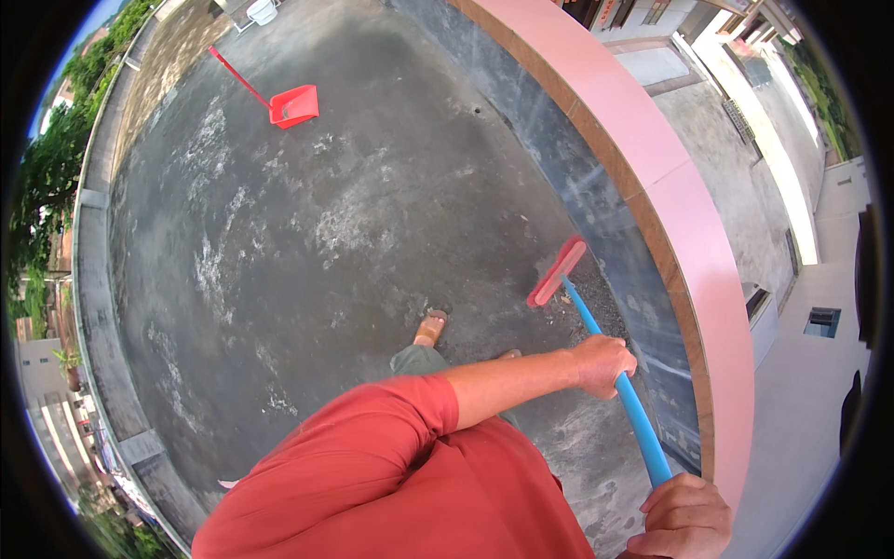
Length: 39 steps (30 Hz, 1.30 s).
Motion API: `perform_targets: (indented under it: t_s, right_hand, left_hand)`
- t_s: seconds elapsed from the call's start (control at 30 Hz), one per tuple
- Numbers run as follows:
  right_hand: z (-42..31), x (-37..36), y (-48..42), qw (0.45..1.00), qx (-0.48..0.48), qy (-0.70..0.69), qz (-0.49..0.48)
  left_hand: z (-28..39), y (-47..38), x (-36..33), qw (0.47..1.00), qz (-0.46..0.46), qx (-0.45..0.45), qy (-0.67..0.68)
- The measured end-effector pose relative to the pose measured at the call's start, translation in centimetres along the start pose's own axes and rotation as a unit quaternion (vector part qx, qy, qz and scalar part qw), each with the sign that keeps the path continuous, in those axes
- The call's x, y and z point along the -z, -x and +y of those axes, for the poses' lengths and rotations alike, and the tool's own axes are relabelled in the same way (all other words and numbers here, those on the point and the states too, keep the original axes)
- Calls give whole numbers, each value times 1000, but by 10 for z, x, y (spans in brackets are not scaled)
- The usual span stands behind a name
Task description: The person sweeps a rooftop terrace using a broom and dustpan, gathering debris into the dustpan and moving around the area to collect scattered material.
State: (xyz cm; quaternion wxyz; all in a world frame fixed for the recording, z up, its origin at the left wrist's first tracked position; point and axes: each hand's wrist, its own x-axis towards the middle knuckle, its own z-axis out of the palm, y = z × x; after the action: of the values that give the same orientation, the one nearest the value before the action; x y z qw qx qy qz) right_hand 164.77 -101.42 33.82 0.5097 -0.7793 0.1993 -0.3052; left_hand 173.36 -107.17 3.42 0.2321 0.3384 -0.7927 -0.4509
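Observation:
A broom with a red head point(557, 271) and a blue handle point(639, 419) slants across the lower right of the head view. My left hand point(602, 365) grips the handle partway down, the arm reaching across my body. Around the handle's upper end, close to me, my right hand point(688, 517) is closed. The bristles rest on the dark concrete floor point(279, 293), near the foot of the low wall point(601, 189). Dark grit and small bits of debris point(604, 297) lie between the broom head and that wall.
A red long-handled dustpan point(295, 106) sits on the floor at the upper left. Farther back is a white bucket point(262, 12). Pink coping point(691, 216) tops the wall on my right, above a lower courtyard. A concrete parapet point(98, 279) borders the left side. My sandalled foot point(431, 327) is mid-floor.

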Motion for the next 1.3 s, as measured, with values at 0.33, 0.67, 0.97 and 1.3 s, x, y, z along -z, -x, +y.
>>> perform_targets:
  t_s: [0.33,0.67,0.97,1.3]
  right_hand:
    - [198,-124,-6,983,-84,-162,25]
    - [183,-137,-38,986,-125,-109,32]
    - [23,-38,-13,974,-140,64,164]
    - [70,-59,-9,970,-1,-242,-13]
  left_hand:
    - [-168,252,103,910,-67,355,-200]
    - [-213,252,75,960,-36,241,-135]
    - [-33,38,27,997,-21,62,38]
    - [-43,167,144,945,-293,140,-23]
